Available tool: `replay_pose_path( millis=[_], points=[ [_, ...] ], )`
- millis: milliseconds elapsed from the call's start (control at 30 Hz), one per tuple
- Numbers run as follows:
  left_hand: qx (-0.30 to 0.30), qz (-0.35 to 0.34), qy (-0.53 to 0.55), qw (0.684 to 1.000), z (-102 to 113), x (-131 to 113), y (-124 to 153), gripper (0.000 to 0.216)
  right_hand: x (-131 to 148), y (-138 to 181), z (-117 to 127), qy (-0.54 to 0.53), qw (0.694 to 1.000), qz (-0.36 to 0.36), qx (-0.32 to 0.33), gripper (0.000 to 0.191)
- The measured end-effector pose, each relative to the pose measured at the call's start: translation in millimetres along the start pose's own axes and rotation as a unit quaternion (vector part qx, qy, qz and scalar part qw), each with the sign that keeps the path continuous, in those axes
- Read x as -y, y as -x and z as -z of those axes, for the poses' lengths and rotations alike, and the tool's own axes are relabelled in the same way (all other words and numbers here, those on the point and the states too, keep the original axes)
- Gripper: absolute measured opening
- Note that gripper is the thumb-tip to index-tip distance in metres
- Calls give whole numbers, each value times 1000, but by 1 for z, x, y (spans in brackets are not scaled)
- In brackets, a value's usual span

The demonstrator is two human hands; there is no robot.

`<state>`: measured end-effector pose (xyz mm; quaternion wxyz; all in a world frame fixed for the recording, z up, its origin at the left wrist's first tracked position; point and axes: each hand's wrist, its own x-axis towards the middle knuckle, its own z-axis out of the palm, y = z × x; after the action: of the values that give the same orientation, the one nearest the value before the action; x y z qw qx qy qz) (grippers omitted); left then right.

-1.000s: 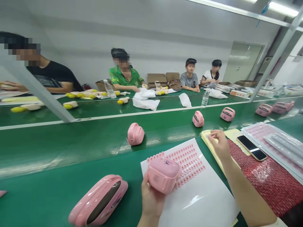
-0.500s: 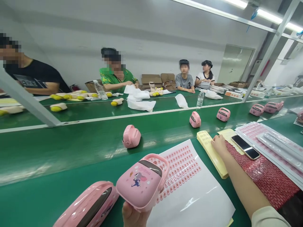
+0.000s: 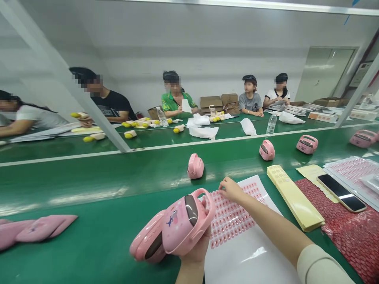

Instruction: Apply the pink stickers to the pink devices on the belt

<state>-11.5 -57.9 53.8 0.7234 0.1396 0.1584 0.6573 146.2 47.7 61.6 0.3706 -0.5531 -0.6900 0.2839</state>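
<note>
My left hand (image 3: 197, 246) grips a pink handled toy case (image 3: 185, 221) from below, its cartoon-printed face turned up and left. A second pink case (image 3: 148, 241) lies on the green table just behind it. My right hand (image 3: 230, 188) reaches across to the top edge of a white sheet of small pink stickers (image 3: 233, 215), fingers pinched together on the sheet's upper rows. Whether a sticker sits between the fingertips is too small to tell.
Pink cases (image 3: 196, 166) (image 3: 267, 150) (image 3: 307, 143) stand on the green conveyor belt (image 3: 89, 177). A yellow sticker strip (image 3: 293, 196), a phone (image 3: 341, 192) on red bubble wrap (image 3: 352, 232) lie right. Flat pink parts (image 3: 35, 228) lie left. Several people work at the far side.
My right hand left the yellow strip and moved left to the pink sticker sheet. The held case turned and tilted, its printed face now showing. The view swung left.
</note>
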Motion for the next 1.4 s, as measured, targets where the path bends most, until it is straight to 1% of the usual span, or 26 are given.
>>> replay_pose_path(
  millis=[67,133,200,233,300,367,500,667,733,800,900,967,1033,1100,1133,1167,1200,1233,1300,1367,1400],
  points=[
    [-4,-18,-1,1000,-1,3,1,42,2,3,6,-19,999,-17,-26,12],
    [-16,-28,13,999,-3,8,1,45,10,16,12,-61,995,-35,-69,8],
    [-31,-15,34,999,-6,14,1,54,26,36,15,-154,981,-35,-116,10],
    [-37,-8,39,999,-7,17,0,59,35,47,14,-211,968,-26,-134,12],
    [-44,4,41,998,-11,22,-2,67,51,67,9,-282,949,-2,-145,13],
    [-50,7,41,998,-13,26,-5,73,62,80,0,-291,947,6,-138,14],
    [-53,11,57,997,-15,30,-7,79,61,84,-17,-283,947,-13,-148,16],
    [-53,34,103,993,-12,35,-7,83,55,80,-24,-275,945,-20,-177,16],
    [-36,40,116,992,-7,37,-8,82,54,81,-25,-262,948,-12,-182,15],
    [11,41,126,991,0,39,-11,79,53,81,-27,-237,953,10,-190,15],
    [110,45,156,981,9,42,-14,76,48,81,-31,-165,956,69,-233,15],
    [151,48,171,972,12,43,-15,73,43,80,-32,-98,949,132,-268,15],
    [160,51,176,970,14,43,-15,68,38,80,-30,-9,934,215,-285,14],
    [154,57,173,971,14,43,-15,59,32,79,-25,88,911,295,-276,14],
    [147,61,168,973,14,42,-14,55,29,79,-22,128,901,320,-263,18],
    [139,64,162,975,13,41,-14,51,27,78,-18,157,897,331,-249,23],
    [130,65,154,977,13,40,-14,49,25,78,-15,173,900,326,-234,31],
    [121,62,144,980,13,40,-13,48,24,77,-13,174,910,306,-219,39],
    [112,53,120,985,13,40,-13,48,24,76,-12,145,940,243,-189,54],
    [116,47,90,988,15,42,-12,53,25,76,-15,87,966,183,-157,60],
    [119,45,70,989,16,42,-12,56,27,76,-18,58,974,166,-143,58]
  ],
)
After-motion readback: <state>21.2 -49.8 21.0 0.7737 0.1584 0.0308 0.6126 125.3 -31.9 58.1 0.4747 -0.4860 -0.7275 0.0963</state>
